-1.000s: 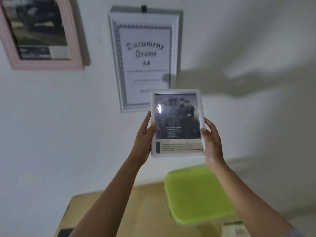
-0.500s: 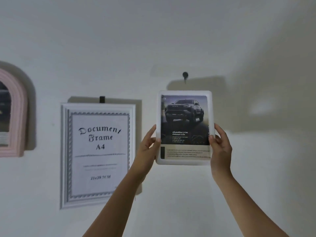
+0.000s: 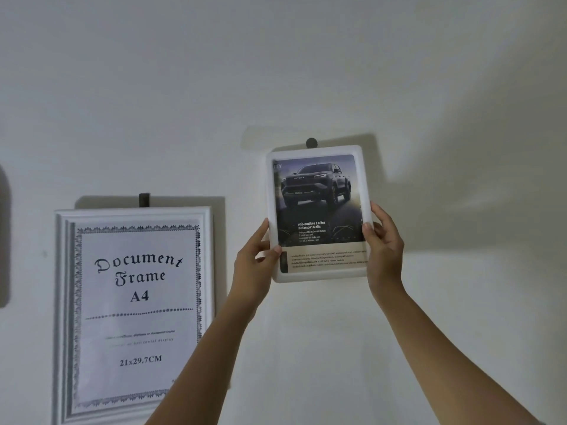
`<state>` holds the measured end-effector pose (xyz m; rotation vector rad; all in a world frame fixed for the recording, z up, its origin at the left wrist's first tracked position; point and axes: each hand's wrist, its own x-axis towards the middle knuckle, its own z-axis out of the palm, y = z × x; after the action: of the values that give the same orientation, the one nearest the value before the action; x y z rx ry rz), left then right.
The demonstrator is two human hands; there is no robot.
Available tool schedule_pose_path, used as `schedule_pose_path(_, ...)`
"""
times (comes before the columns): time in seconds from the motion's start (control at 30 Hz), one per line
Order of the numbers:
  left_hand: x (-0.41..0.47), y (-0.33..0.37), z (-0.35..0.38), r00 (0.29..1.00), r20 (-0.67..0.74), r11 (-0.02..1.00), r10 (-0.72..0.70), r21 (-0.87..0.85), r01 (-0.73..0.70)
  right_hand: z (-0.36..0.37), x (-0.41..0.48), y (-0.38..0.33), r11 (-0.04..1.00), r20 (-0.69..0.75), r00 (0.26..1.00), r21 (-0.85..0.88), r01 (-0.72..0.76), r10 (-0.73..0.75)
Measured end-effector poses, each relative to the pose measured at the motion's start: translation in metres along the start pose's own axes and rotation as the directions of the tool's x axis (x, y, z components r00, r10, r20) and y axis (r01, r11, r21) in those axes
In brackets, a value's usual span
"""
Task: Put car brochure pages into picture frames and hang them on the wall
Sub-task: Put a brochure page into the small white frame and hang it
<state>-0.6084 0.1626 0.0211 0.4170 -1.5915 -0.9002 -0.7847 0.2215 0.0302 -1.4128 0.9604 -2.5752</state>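
A small white picture frame (image 3: 319, 276) holds a car brochure page showing a dark pickup truck. I hold it up against the white wall with both hands. My left hand (image 3: 253, 265) grips its lower left edge, thumb on the front. My right hand (image 3: 383, 250) grips its lower right edge. The frame's top edge sits just under a dark wall hook (image 3: 311, 142), partly covering it.
A larger white A4 document frame (image 3: 63, 302) with its stock insert hangs from a dark hook (image 3: 144, 200) to the left. My left forearm crosses its lower right corner. A dark shadow edge shows at the far left (image 3: 3, 240). Bare wall lies to the right.
Both hands raised the small frame up the wall until its top edge reached the hook. The view tilted up; the pink frame, table and green object left sight.
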Motion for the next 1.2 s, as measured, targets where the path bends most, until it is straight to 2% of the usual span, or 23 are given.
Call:
schedule_pose_path(0.37,0.011,0.001,0.012,0.995,-0.092,0.998,0.046,-0.034,-0.049,-0.005,0.023,0.001,1.000,-0.008,1.000,0.016,-0.003,0.003)
schedule_pose_path(0.67,0.000,0.000,0.015,0.998,-0.055,0.999,0.021,-0.044,-0.023,-0.016,0.017,0.006,0.999,0.019,0.999,-0.006,-0.046,0.046)
schedule_pose_path(1.03,0.014,0.009,0.026,0.992,-0.089,0.995,0.092,-0.023,-0.094,-0.016,0.037,0.000,1.000,0.072,0.997,-0.012,-0.007,0.007)
schedule_pose_path(1.2,0.008,0.000,0.027,0.994,-0.065,0.995,0.092,-0.039,-0.095,-0.022,0.032,0.008,0.998,0.118,0.992,-0.026,-0.051,0.054)
